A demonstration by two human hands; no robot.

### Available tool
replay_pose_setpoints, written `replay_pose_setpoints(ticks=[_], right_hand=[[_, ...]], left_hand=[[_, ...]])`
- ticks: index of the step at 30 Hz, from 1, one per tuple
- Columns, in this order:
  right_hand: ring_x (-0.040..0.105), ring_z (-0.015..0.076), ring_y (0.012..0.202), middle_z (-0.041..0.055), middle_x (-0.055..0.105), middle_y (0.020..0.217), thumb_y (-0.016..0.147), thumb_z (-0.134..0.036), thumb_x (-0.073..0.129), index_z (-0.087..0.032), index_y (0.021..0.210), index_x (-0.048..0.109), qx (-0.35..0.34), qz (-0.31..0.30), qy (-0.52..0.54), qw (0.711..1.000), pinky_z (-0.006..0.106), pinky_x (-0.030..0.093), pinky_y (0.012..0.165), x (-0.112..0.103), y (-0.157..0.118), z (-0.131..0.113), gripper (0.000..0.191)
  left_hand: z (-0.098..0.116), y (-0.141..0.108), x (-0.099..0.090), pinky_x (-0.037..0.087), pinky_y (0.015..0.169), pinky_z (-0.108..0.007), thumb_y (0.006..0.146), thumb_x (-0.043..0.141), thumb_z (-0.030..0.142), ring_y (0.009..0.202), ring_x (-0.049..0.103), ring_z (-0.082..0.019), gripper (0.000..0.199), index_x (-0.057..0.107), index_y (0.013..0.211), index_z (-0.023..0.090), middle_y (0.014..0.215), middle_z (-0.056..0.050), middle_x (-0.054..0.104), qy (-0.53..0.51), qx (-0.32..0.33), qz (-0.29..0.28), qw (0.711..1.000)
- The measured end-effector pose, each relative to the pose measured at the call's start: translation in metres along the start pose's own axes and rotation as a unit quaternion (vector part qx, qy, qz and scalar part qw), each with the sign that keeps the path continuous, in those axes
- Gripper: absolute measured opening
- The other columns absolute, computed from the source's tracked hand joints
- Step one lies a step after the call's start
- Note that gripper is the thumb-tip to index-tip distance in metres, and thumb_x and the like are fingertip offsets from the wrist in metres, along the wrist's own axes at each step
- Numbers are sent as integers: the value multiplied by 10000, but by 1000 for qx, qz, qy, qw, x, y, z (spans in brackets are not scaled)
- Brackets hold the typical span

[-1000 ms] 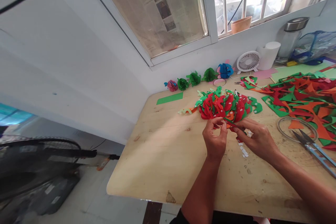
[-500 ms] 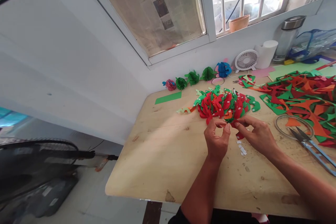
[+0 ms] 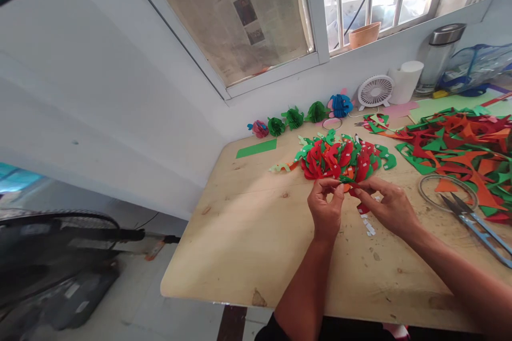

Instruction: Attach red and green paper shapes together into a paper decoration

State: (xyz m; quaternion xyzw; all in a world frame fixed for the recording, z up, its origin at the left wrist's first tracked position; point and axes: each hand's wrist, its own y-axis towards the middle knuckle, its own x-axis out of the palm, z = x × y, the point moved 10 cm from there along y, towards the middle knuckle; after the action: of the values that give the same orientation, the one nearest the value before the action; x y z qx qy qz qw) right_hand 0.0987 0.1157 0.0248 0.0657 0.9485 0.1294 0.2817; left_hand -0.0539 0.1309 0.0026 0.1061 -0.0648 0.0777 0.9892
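Our left hand (image 3: 325, 209) points upward above the wooden table (image 3: 224, 245), thumb and forefinger pinching a green-and-red paper piece (image 3: 348, 181) at the cutout pile's (image 3: 330, 157) near edge. Our right hand (image 3: 392, 206) slants inward, fingers bent, pinching its other end.

Both hands up front, fingertips close together, each in a thumb-and-index pinch. Bare left hand (image 3: 325, 209): thumb side facing the camera, thumb upright, index bent over toward it, gap between them below the tips, other fingers tucked behind. Left wrist (image 3: 327, 238) near straight; bare left forearm (image 3: 306, 283) climbs steeply from the bottom edge, black fabric sleeve (image 3: 275, 330) at the elbow end. Bare right hand (image 3: 391, 206): back up, knuckles bent, thumb below index, pointing left. Bare right forearm (image 3: 450, 261) slants in from lower right.
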Motion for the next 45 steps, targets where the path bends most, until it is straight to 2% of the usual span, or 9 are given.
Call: replay_pose_setpoints(ticks=[4,12,16,24,29,33,36,41,45], right_hand=[[624,154,552,16,640,641,805,-323,530,-184,779,665,8,-13,0,1000,236,445,457,4,-1,4,196],[643,163,586,29,657,707,813,-329,530,-187,803,669,6,-19,5,1000,244,473,465,7,-2,6,199],[639,167,589,22,642,666,818,-324,528,-191,814,665,-3,-22,0,1000,255,490,499,6,-2,2,190],[635,174,585,22,639,644,821,-312,513,-198,789,654,-18,-22,-7,1000,271,488,522,5,-2,-4,184],[635,162,539,11,649,634,812,-354,521,-195,790,658,21,-37,28,999,263,471,516,7,-2,-1,211],[613,142,489,-9,632,566,807,-375,522,-191,734,651,58,-61,61,995,251,466,532,10,-2,4,236],[617,146,506,-5,642,569,804,-374,520,-187,732,648,69,-78,77,992,251,468,539,14,-2,7,237],[630,158,544,9,679,627,798,-375,520,-191,678,648,52,-96,65,992,266,464,558,19,-2,6,254],[612,153,541,17,682,652,795,-384,525,-188,758,672,61,-103,80,990,254,457,519,23,-3,9,248]], left_hand=[[-3,2,-1,450,623,-214,686,675,241,640,549,-95,129,612,758,153,738,-15,597,-35,-18,8,999],[-8,3,0,443,607,-208,645,711,260,637,552,-93,173,611,736,151,706,-3,594,-85,-58,11,995],[-9,2,1,441,588,-207,633,719,265,604,544,-86,196,605,738,145,665,7,583,-103,-76,13,992],[-8,2,0,444,598,-212,645,710,283,601,546,-86,206,612,764,146,680,-2,594,-97,-72,19,992],[-12,3,0,461,678,-221,646,715,268,728,573,-104,280,638,894,163,797,-21,615,-112,-77,18,991],[-23,1,12,465,703,-231,622,734,262,761,587,-116,369,647,971,176,835,-30,633,-127,-117,-32,984],[-27,-1,18,470,691,-239,618,736,289,721,593,-120,317,669,900,161,792,-31,647,-121,-135,-53,982],[-26,-1,13,482,692,-258,638,714,347,684,603,-128,228,672,716,137,745,-42,661,-91,-133,-22,987],[-26,0,10,483,638,-253,661,690,381,636,595,-122,245,675,671,136,747,-54,671,-75,-134,-11,988]])
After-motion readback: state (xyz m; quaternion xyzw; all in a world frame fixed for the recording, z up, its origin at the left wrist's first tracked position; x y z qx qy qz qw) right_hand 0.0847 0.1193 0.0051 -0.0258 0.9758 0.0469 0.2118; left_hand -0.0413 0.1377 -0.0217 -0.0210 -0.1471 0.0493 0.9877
